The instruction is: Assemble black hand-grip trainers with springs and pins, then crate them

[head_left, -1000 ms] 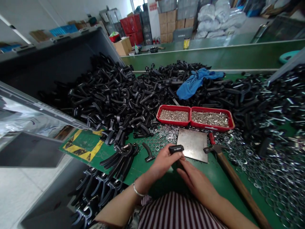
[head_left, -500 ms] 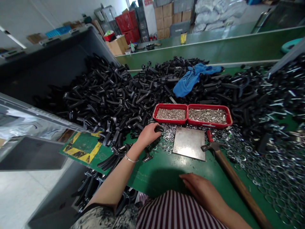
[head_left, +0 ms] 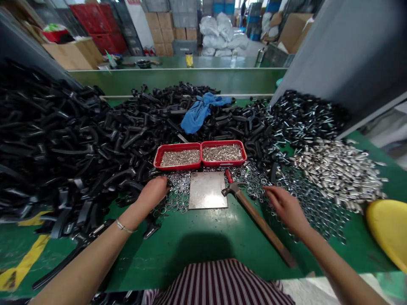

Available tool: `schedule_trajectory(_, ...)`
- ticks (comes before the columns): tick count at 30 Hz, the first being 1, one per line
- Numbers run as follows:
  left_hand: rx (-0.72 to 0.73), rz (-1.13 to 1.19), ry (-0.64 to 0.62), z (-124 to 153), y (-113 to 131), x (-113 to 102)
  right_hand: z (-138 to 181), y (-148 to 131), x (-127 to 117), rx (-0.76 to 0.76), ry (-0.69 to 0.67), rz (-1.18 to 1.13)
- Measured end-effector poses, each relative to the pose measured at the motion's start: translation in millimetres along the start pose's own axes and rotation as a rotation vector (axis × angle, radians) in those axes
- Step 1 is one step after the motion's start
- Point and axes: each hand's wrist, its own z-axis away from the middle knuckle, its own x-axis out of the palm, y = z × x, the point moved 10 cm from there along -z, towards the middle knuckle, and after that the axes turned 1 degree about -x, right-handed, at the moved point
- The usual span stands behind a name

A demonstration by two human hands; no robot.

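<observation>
We take the steel plate [head_left: 208, 189] at the middle of the green bench [head_left: 203, 237] as our landmark. Left hand [head_left: 153, 192] lies just left of the plate, knuckles up and fingers curled down where the black plastic handles [head_left: 95, 144] meet the scatter of metal rings [head_left: 176, 199]; we cannot tell whether it grips a piece or only rests there, since the palm hides what is under it. Right hand [head_left: 282, 205] is to the right of the plate, beyond the hammer [head_left: 254, 214], palm down with fingers spread loosely, released, fingertips at the edge of the rings there [head_left: 305, 207]; nothing is visibly held. The hammer lies flat with its head touching the plate's right edge and its wooden shaft running away toward our body. Behind the plate sit two red trays [head_left: 200, 154] of small metal parts, and farther back a blue cloth [head_left: 199, 112] on the handle pile. Right of the plate and well apart is a heap of silver sleeves [head_left: 337, 169]. Judgement on handling: the rings look thin, light, stiff and slick, and tend to lie flat, so we would slide one off the heap and pinch it at the rim. The handles look rigid, light and ribbed, easy to grasp along the curved grip section, though tangled ones may drag neighbours.
</observation>
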Motion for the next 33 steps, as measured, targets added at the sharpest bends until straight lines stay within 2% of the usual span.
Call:
schedule_trajectory(2, 0.005, -0.021, 0.011, 0.6, 5.8, 0.8, -18.3, 57.4, -32.8, 0.132, 0.118, 0.103)
schedule_trajectory(4, 0.008, -0.052, 0.033, 0.9, 10.3, 0.0, -39.9, 92.3, -57.1, 0.133, 0.184, 0.28)
schedule_trajectory(8, -0.047, -0.001, 0.083, 1.9, -1.3, -12.1, -88.4, 134.7, -82.9, 0.142, 0.202, 0.429)
schedule_trajectory(11, -0.162, 0.301, 0.182, 12.8, -27.1, -33.5, -119.7, 153.9, -86.8, 0.181, 0.158, 0.489)
schedule_trajectory(13, -0.235, 0.7, 0.26, 27.0, -41.9, -41.6, -134.5, 161.0, -78.8, 0.182, 0.088, 0.506)
schedule_trajectory(15, -0.258, 1.221, 0.313, 41.1, -45.1, -38.5, -142.6, 164.1, -67.3, 0.173, 0.014, 0.513)
schedule_trajectory(18, -0.228, 1.921, 0.297, 52.3, -28.3, -24.1, -143.2, 163.7, -55.9, 0.164, -0.072, 0.513)
schedule_trajectory(20, -0.197, 2.239, 0.251, 53.1, -13.4, -18.6, -138.4, 162.8, -57.4, 0.168, -0.11, 0.503)
schedule_trajectory(22, -0.13, 2.472, 0.265, 51.2, -4.7, -23.2, -131.9, 164.0, -68.1, 0.194, -0.117, 0.493)
schedule_trajectory(25, 0.029, 2.661, 0.354, 48.6, 1.7, -42.5, -122.9, 171.7, -93.1, 0.28, -0.065, 0.529)
schedule_trajectory(27, 0.12, 2.718, 0.365, 48.2, 11.6, -55.2, -119.7, 178.6, -102.4, 0.351, -0.034, 0.588)
schedule_trajectory(30, 0.209, 2.706, 0.298, 49.9, 38.0, -70.0, -124.5, 181.9, -91.9, 0.393, -0.047, 0.661)
schedule_trajectory(33, 0.255, 2.605, 0.234, 53.0, 63.3, -80.8, -136.7, 172.8, -67.1, 0.338, -0.092, 0.679)
